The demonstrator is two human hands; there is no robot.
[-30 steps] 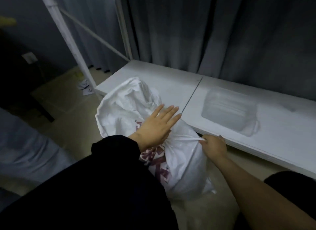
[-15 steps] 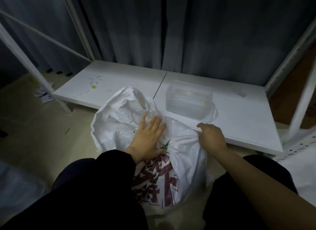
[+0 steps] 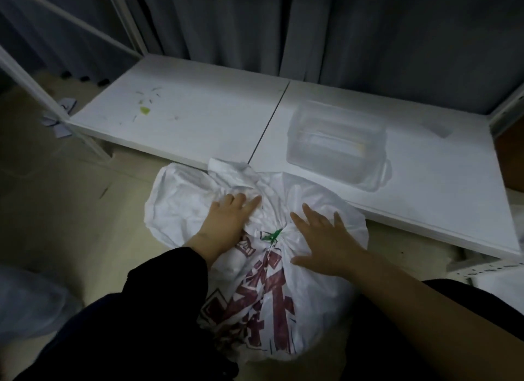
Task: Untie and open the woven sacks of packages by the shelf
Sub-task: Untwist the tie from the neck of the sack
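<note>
The left hand (image 3: pixel 226 222) lay flat with straight fingers on the bunched top of the white woven sack with dark red printing (image 3: pixel 255 281), pressing the loose fabric down. The right hand (image 3: pixel 323 239) rested spread and flat on the sack's other shoulder, gripping nothing. Between them sat the green tie (image 3: pixel 272 235) cinching the neck, not yet undone; both hands seemed placed to steady the sack and expose the knot. The sack stood on the beige floor (image 3: pixel 71 224), touching the front edge of the low white shelf board (image 3: pixel 198 119), where a clear plastic lidded box (image 3: pixel 337 145) sat well apart from some green scraps (image 3: pixel 144 110). The knot was too small and dim to read, the sack's base was hidden by dark sleeves, and its contents were unseen.
</note>
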